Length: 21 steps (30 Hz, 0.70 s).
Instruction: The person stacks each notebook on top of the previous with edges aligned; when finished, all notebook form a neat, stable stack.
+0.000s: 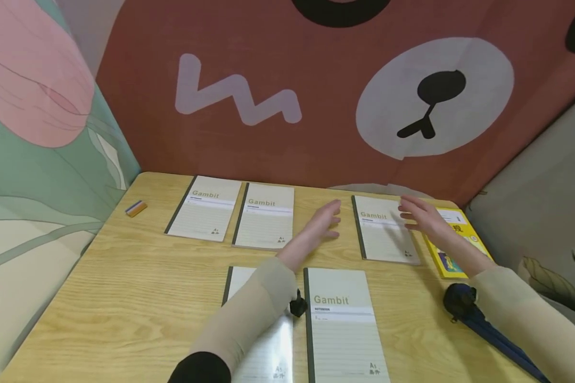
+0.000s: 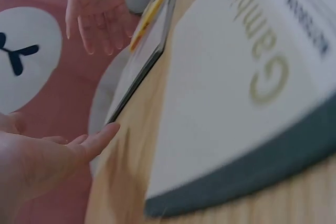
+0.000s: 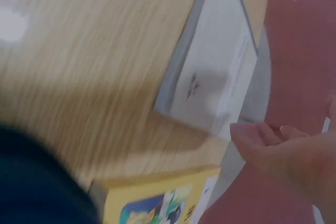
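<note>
Wooden table (image 1: 139, 298): yellow book (image 1: 467, 229) beside rightmost notebook (image 1: 382, 236).

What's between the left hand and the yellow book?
Head view: a bare strip of table right of the left hand, then one Gambit notebook. The right hand overlaps the notebook's right edge and the yellow book.

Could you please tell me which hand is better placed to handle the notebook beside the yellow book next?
Probably the right hand: in the head view its fingertips overlap the upper right of that notebook, while the left hand is off its dark spine, with bare table showing between.
</note>
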Each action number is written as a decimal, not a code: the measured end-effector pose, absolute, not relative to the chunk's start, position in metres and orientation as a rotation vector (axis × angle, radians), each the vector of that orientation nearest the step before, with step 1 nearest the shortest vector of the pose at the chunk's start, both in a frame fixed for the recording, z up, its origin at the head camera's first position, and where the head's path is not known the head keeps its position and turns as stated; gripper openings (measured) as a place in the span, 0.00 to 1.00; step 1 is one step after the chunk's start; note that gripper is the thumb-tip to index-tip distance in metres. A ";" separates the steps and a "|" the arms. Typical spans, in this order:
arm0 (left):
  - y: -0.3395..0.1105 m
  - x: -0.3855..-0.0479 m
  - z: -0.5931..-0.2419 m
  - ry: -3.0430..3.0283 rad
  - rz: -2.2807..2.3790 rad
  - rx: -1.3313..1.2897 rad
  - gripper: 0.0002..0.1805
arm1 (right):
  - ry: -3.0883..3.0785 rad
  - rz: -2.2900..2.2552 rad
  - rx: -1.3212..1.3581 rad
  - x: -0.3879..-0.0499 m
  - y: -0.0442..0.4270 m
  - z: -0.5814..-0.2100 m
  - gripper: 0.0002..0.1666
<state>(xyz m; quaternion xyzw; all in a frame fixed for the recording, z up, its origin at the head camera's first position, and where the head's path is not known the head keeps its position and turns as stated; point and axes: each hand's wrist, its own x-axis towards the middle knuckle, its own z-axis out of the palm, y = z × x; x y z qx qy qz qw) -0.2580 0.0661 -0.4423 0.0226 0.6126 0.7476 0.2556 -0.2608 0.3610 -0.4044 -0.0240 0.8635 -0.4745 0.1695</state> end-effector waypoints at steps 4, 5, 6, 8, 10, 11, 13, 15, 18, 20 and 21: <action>0.086 -0.257 -0.448 1.602 2.096 0.005 0.37 | 2.417 -1.326 0.047 -0.259 0.375 -0.404 0.51; 0.091 -0.257 -0.449 1.583 2.118 -0.017 0.37 | 2.400 -1.330 0.078 -0.260 0.378 -0.404 0.52; 0.096 -0.258 -0.450 1.565 2.138 -0.041 0.37 | 2.382 -1.337 0.112 -0.260 0.380 -0.405 0.53; 0.106 -0.259 -0.451 1.541 2.170 -0.082 0.36 | 2.336 -1.357 0.175 -0.261 0.383 -0.406 0.54; 0.114 -0.259 -0.452 1.529 2.193 -0.110 0.35 | 2.290 -1.374 0.219 -0.263 0.384 -0.407 0.56; 0.118 -0.260 -0.453 1.519 2.205 -0.118 0.35 | 2.277 -1.369 0.238 -0.263 0.383 -0.408 0.56; 0.124 -0.260 -0.453 1.499 2.228 -0.136 0.34 | 2.255 -1.348 0.263 -0.264 0.382 -0.409 0.58; 0.127 -0.261 -0.453 1.477 2.246 -0.155 0.34 | 2.244 -1.332 0.275 -0.265 0.380 -0.409 0.58; 0.129 -0.260 -0.454 1.447 2.264 -0.170 0.35 | 2.230 -1.327 0.293 -0.265 0.378 -0.410 0.59; 0.129 -0.261 -0.454 1.445 2.261 -0.174 0.35 | 2.217 -1.337 0.318 -0.266 0.377 -0.410 0.59; 0.129 -0.261 -0.454 1.445 2.259 -0.176 0.35 | 2.210 -1.341 0.333 -0.267 0.377 -0.411 0.59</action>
